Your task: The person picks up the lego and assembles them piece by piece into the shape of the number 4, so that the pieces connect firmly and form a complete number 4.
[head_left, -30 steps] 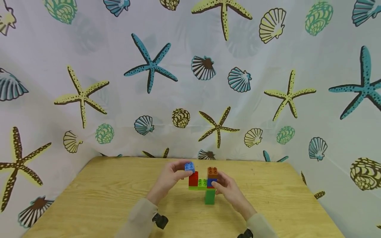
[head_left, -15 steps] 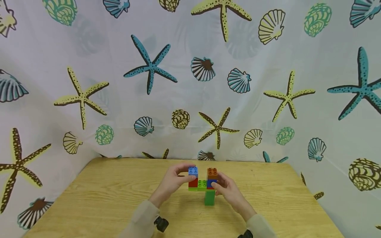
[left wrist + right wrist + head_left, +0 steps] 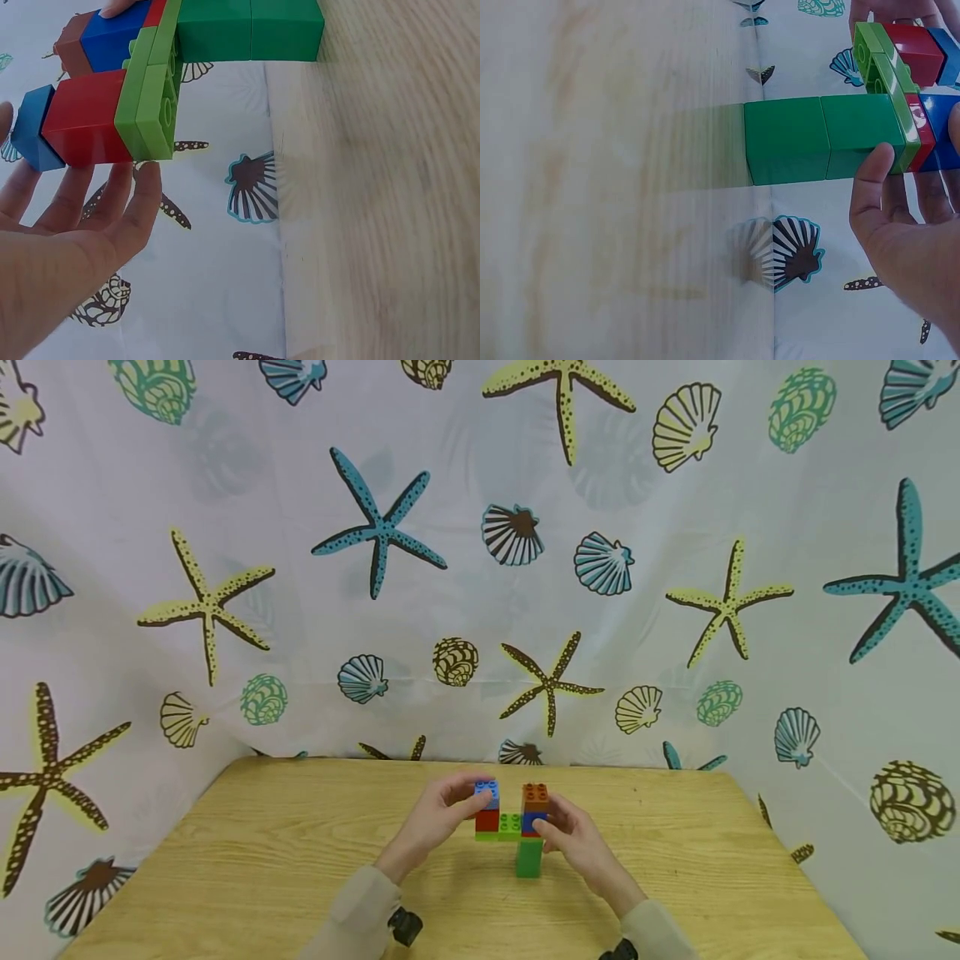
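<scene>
A toy-brick structure stands on two stacked green bricks [image 3: 787,142]. Across their top runs a lime-green strip [image 3: 510,827], overhanging to the left. On its left end sits a red brick [image 3: 84,116], topped by a light blue brick [image 3: 36,127] that looks slightly tilted there. My left hand [image 3: 431,818] holds the light blue brick, thumb on its near face, other fingers behind the stack. The right column has a thin red piece [image 3: 922,133], a dark blue brick [image 3: 531,820] and a brown brick [image 3: 536,797]. My right hand [image 3: 581,843] grips this column around the dark blue brick.
The structure stands on a light wooden table [image 3: 300,852]. Behind the table hangs a white cloth [image 3: 450,593] printed with starfish and shells. Black wrist bands with cameras [image 3: 406,926] sit at the sleeve ends.
My left hand has brought the light blue brick rightward, square over the red brick, and its thumb has then slid up onto that brick's face. The right hand keeps its grip on its column.
</scene>
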Motion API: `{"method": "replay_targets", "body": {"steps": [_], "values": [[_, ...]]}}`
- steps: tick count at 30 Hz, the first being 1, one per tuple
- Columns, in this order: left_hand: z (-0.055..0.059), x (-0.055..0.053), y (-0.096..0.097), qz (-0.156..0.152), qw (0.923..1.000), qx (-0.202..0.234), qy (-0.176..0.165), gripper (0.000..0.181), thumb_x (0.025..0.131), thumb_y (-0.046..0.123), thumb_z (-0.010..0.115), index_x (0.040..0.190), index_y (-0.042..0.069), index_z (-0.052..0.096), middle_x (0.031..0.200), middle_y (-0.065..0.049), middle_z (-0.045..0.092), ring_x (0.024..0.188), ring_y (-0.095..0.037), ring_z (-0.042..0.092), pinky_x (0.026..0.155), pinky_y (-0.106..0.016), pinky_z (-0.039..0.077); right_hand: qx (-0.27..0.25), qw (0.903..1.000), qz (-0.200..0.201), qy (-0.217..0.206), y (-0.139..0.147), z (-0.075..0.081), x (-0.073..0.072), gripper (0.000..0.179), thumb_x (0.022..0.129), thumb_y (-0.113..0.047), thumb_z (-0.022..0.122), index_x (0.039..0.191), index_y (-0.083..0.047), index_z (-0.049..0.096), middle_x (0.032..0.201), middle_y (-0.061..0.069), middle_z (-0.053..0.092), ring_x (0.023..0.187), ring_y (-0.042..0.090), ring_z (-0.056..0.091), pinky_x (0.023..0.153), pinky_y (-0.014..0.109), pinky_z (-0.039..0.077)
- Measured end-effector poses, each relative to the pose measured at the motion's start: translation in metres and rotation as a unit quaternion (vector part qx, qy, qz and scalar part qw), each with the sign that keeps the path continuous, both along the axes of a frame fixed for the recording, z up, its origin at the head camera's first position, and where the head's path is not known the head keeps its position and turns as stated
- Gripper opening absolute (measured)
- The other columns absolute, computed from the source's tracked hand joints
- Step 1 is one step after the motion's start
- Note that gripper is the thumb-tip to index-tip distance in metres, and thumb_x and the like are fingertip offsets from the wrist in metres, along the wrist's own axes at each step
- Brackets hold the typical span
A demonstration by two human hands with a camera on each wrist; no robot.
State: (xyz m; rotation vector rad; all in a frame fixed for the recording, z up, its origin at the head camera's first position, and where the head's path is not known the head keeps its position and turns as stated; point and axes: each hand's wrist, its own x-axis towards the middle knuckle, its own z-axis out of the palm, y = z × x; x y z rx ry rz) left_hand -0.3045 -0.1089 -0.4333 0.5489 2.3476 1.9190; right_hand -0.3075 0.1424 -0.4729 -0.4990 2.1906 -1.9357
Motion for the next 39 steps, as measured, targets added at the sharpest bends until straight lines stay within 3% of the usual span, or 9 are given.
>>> {"method": "replay_targets", "body": {"steps": [5, 13, 23, 34, 39], "values": [[-0.004, 0.000, 0.003, -0.019, 0.9991, 0.022, -0.031, 0.044, 0.098, 0.041, 0.057, 0.137, 0.021, 0.056, 0.125, -0.010, 0.061, 0.115, -0.025, 0.059, 0.100, -0.049, 0.049, 0.001, 1.0000, -0.005, -0.008, 0.000, 0.000, 0.001, 0.066, 0.098, -0.028, 0.061, 0.153, -0.005, 0.032, 0.136, 0.018, 0.055, 0.102, 0.012, 0.059, 0.076, 0.029, 0.054], [-0.008, -0.001, 0.009, -0.042, 0.9968, 0.024, -0.064, 0.049, 0.098, 0.051, 0.053, 0.140, 0.027, 0.049, 0.135, -0.014, 0.058, 0.121, -0.031, 0.057, 0.088, -0.051, 0.053, -0.005, 1.0000, 0.006, 0.003, 0.000, -0.003, -0.001, 0.057, 0.099, -0.028, 0.060, 0.149, -0.009, 0.040, 0.130, 0.012, 0.060, 0.103, 0.013, 0.060, 0.074, 0.027, 0.053], [-0.007, -0.001, 0.013, -0.022, 0.9983, 0.017, -0.050, 0.046, 0.095, 0.049, 0.058, 0.134, 0.024, 0.055, 0.128, -0.013, 0.061, 0.103, -0.022, 0.063, 0.073, -0.037, 0.054, -0.005, 1.0000, 0.002, 0.003, 0.000, -0.001, 0.001, 0.057, 0.098, -0.029, 0.060, 0.148, -0.008, 0.041, 0.130, 0.013, 0.060, 0.103, 0.014, 0.060, 0.077, 0.032, 0.054], [-0.007, -0.003, 0.009, -0.035, 0.9966, 0.041, -0.062, 0.048, 0.095, 0.046, 0.061, 0.134, 0.019, 0.057, 0.133, -0.018, 0.059, 0.112, -0.025, 0.062, 0.081, -0.046, 0.056, -0.006, 1.0000, -0.004, 0.002, -0.001, -0.001, 0.001, 0.055, 0.098, -0.026, 0.061, 0.147, -0.009, 0.042, 0.131, 0.015, 0.060, 0.102, 0.014, 0.060, 0.074, 0.027, 0.053], [-0.007, -0.004, 0.008, -0.045, 0.9957, 0.035, -0.072, 0.048, 0.096, 0.046, 0.059, 0.136, 0.020, 0.055, 0.131, -0.015, 0.060, 0.111, -0.023, 0.061, 0.081, -0.043, 0.054, -0.006, 0.9999, -0.004, 0.010, -0.002, -0.001, 0.001, 0.055, 0.098, -0.026, 0.061, 0.147, -0.007, 0.042, 0.130, 0.016, 0.060, 0.100, 0.014, 0.060, 0.073, 0.026, 0.053]]}}
